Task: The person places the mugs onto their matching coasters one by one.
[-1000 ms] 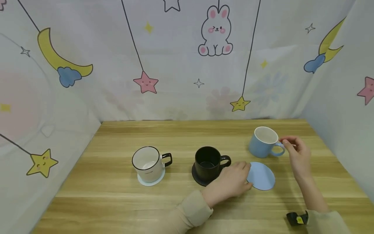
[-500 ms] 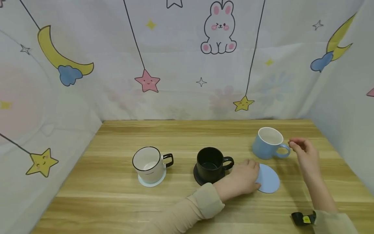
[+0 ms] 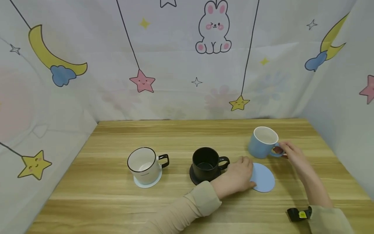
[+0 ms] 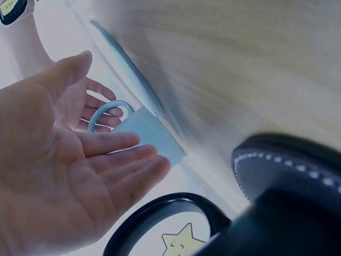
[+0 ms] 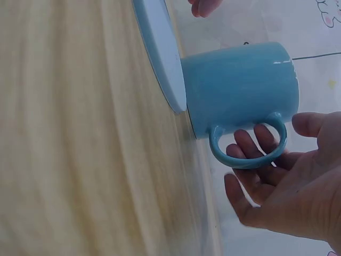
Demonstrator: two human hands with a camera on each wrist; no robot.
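Note:
My right hand (image 3: 293, 157) is at the handle of the light blue mug (image 3: 261, 144) at the back right. In the right wrist view its fingers (image 5: 258, 184) lie loosely bent behind the handle, with the thumb apart near the rim. Flat on the table in front of that mug is a blue round coaster (image 3: 263, 178). Along the coaster's left edge rests my left hand (image 3: 238, 175), its fingers (image 4: 125, 170) relaxed in the left wrist view and gripping nothing. Beside it a black mug (image 3: 205, 165) stands on a black coaster (image 3: 194, 177).
A white mug (image 3: 143, 165) with a black rim and handle stands on a pale coaster (image 3: 147, 185) to the left. A black strap-like thing (image 3: 298, 214) sits by the right sleeve. Printed cloth (image 3: 175, 65) closes off the table's back and sides.
My right hand drew slightly back from the blue mug's handle, then returned to it, and its fingers now sit behind the handle. The left hand stays by the coaster; the mugs keep their places.

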